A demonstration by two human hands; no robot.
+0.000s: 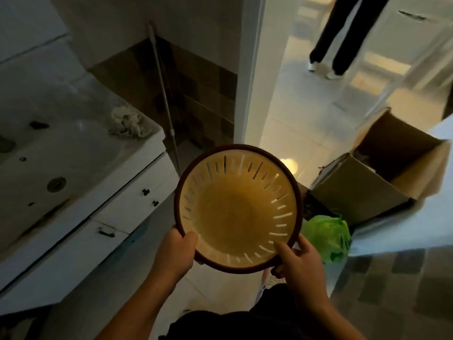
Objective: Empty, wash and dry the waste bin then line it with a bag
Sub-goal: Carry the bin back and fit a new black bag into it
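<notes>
I look straight down into a round yellow waste bin [235, 212] with a dark brown rim and slotted walls; nothing lies inside it. My left hand [175, 253] grips the near left of the rim, thumb inside. My right hand [297, 261] grips the near right of the rim, thumb over the edge. The bin hangs above the floor, right of a white sink [49, 153]. A crumpled green bag [327, 235] lies on the floor just right of the bin.
A rag [127, 122] sits on the sink's right corner above a white drawer cabinet [117, 217]. A mop handle [163, 94] leans in the tiled corner. An open cardboard box [382, 173] stands at right. A person's legs [335, 40] stand beyond the doorway.
</notes>
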